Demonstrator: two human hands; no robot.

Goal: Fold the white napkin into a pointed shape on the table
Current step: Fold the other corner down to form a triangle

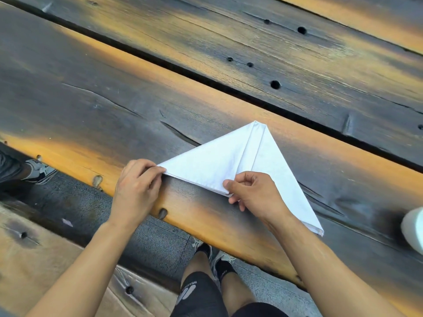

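- The right hand (254,193) pinches the near edge of the napkin (212,163) around its middle.
- The left hand (137,181) pinches the napkin's left corner.
- From both grips the napkin runs away to a peak; its long edge slants down to the right.
- It lies flat on the table (206,65), a white layered triangle, near the front edge.

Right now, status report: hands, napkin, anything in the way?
Left hand pinches napkin corner. Right hand pinches near edge. Napkin: flat triangle, point away. White object off right, clear.
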